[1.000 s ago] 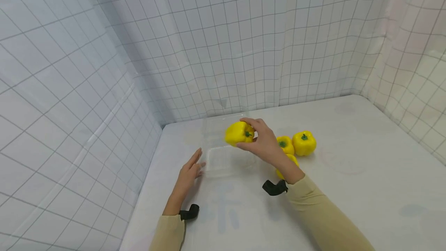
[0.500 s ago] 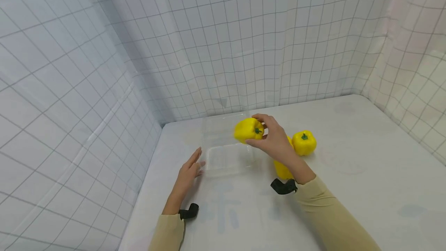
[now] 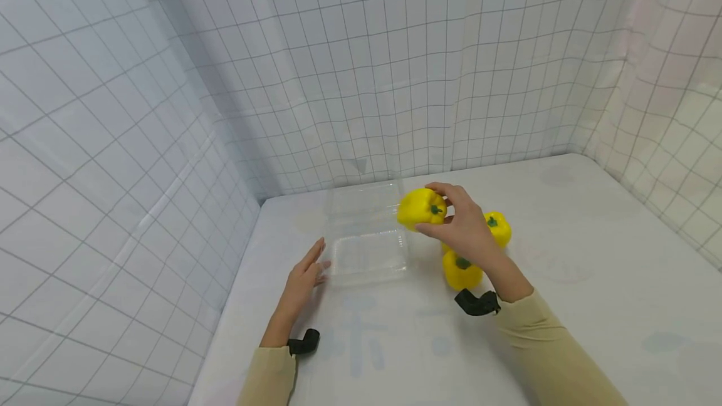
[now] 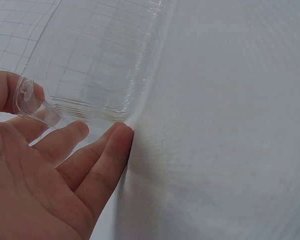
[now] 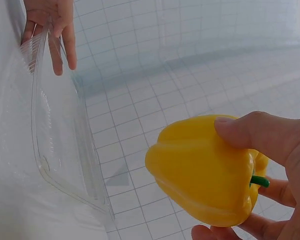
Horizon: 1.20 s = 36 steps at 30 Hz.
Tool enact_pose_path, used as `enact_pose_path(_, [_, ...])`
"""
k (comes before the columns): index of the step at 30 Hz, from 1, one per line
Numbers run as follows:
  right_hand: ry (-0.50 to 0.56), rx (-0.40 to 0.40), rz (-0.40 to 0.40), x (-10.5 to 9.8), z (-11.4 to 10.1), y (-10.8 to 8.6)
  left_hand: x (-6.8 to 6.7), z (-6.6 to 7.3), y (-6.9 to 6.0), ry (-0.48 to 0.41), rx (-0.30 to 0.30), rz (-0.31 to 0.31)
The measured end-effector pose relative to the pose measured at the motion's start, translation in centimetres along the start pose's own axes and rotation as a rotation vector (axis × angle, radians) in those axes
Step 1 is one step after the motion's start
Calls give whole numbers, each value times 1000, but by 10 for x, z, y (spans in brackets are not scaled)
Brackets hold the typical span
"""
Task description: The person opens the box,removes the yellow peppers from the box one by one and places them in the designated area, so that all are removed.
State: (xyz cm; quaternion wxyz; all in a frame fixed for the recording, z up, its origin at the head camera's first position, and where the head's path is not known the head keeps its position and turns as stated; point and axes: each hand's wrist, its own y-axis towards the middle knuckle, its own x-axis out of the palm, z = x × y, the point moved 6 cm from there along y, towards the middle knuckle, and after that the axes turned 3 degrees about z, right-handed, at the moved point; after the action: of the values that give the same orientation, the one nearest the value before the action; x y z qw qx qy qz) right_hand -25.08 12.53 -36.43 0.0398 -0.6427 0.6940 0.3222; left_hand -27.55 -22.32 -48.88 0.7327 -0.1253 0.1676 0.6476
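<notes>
My right hand point(image 3: 467, 227) grips a yellow bell pepper point(image 3: 416, 208) above the table, to the right of a clear plastic clamshell container. Up close in the right wrist view, thumb and fingers hold the pepper point(image 5: 200, 170) near its green stem. The container's base point(image 3: 369, 255) lies nearest me, with its lid point(image 3: 363, 200) folded back behind it. At the base's left side is my left hand point(image 3: 301, 281), fingers extended. In the left wrist view, fingertips point(image 4: 121, 137) touch the clear plastic wall point(image 4: 97, 65) near its corner.
Other yellow bell peppers stand on the white table to the right: one in front point(image 3: 462, 271), another behind my right forearm point(image 3: 499, 229). A third is mostly hidden by the right hand. White gridded sheets point(image 3: 383, 80) wall the back and sides.
My right hand has moved right with the bell pepper, from over the container to beside it, near the other peppers. The left hand and container have hardly moved.
</notes>
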Motion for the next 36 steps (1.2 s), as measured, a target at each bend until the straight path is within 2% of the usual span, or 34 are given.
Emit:
enact_pose_path(8, [-19, 22, 6, -14, 3, -5, 0, -1, 0, -11, 9, -7])
enact_pose_path(16, [-49, 20, 36, -28, 3, -9, 0, -3, 1, -19, -26, -21])
enact_pose_path(18, [-63, 32, 37, -31, 5, -11, 0, 1, 0, -13, -31, -30])
enact_pose_path(23, [-92, 59, 37, -38, 10, -15, -2, 30, -12, 5, -19, -50])
enact_pose_path(25, [-101, 58, 40, -41, 11, -17, -3, 37, -16, 3, -12, -52])
enact_pose_path(36, [-130, 78, 52, -58, 18, -29, -2, 35, -15, -13, -20, -59])
